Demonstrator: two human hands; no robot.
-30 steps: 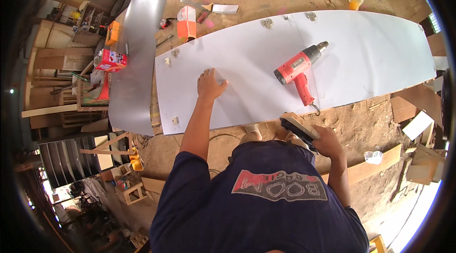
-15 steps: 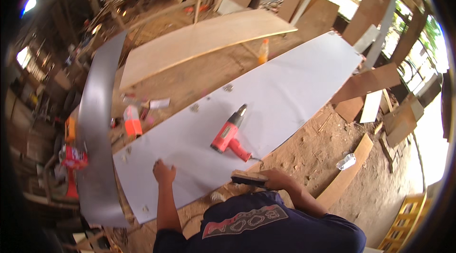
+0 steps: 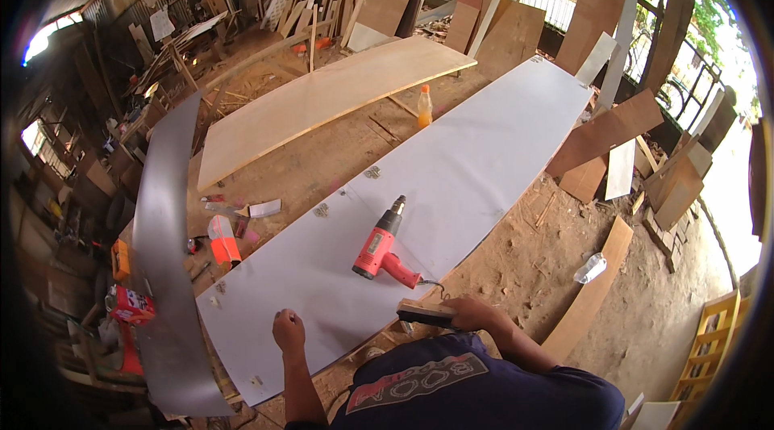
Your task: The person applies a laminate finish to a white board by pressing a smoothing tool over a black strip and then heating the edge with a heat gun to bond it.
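While left hand [image 3: 288, 331] presses smooth white panel [image 3: 451, 188], right hand [image 3: 470, 314] grips flat wooden block [image 3: 425, 314].

View swung further round: white panel [image 3: 419, 212] now runs diagonally near-left to far-right. Red heat gun [image 3: 383, 244] same spot on it. Right hand [image 3: 472, 315] brought wood block [image 3: 426, 314] onto near edge

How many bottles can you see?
2. An orange bottle stands on the floor beside the white board. A clear bottle lies on the dirt at right. Others may hide among the clutter.
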